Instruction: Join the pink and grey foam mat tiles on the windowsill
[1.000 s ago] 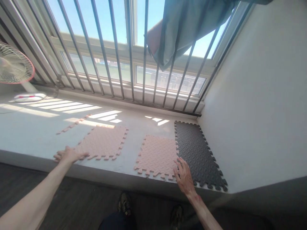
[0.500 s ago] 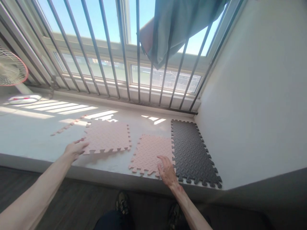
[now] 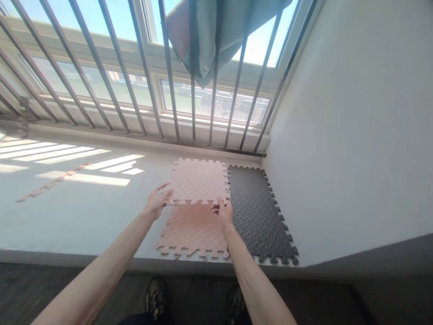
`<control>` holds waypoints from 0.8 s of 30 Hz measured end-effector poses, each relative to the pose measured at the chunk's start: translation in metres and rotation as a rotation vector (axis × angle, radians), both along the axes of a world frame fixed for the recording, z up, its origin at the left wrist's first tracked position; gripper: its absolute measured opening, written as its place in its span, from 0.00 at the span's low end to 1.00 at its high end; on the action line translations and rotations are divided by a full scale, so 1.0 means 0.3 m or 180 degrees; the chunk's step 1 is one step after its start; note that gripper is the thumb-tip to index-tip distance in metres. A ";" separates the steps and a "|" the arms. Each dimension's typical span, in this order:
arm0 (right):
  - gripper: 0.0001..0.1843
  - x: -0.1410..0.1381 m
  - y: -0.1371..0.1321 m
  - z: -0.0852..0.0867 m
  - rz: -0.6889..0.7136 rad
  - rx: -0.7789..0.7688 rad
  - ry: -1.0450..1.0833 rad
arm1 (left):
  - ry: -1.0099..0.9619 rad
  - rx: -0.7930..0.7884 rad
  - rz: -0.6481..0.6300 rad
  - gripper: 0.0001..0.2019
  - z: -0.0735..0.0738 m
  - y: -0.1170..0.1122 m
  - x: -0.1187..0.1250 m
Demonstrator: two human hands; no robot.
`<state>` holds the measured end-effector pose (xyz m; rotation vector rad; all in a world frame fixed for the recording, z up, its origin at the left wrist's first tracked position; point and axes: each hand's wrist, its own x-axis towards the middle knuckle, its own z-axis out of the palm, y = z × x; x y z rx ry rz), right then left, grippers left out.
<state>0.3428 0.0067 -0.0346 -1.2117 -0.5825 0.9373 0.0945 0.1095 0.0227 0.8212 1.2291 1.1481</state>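
Note:
I hold a pink foam puzzle mat (image 3: 199, 181) by its near edge, a little above the ledge, behind a second pink mat (image 3: 192, 229) that lies flat near the front edge. My left hand (image 3: 156, 201) pinches the lifted mat's near-left corner. My right hand (image 3: 223, 212) grips its near-right corner. Two joined dark grey mats (image 3: 259, 212) lie flat to the right, along the wall, touching the pink mats' right edges.
A white ledge (image 3: 67, 212) runs under a barred window (image 3: 142, 72). A pink edge strip (image 3: 50, 184) lies on the ledge at left. A grey-green cloth (image 3: 216, 31) hangs through the bars. The white wall (image 3: 355, 135) closes the right side. My shoes (image 3: 154, 293) show below.
The left pink mat was lifted from the ledge's left part and carried right, now behind the other pink mat. My right hand left the flat mat and took the lifted one's corner.

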 end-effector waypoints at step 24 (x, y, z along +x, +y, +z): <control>0.30 0.331 0.029 -0.161 0.0470 -0.0935 -0.4617 | 0.3566 0.1916 -0.0169 0.27 -0.398 0.180 0.246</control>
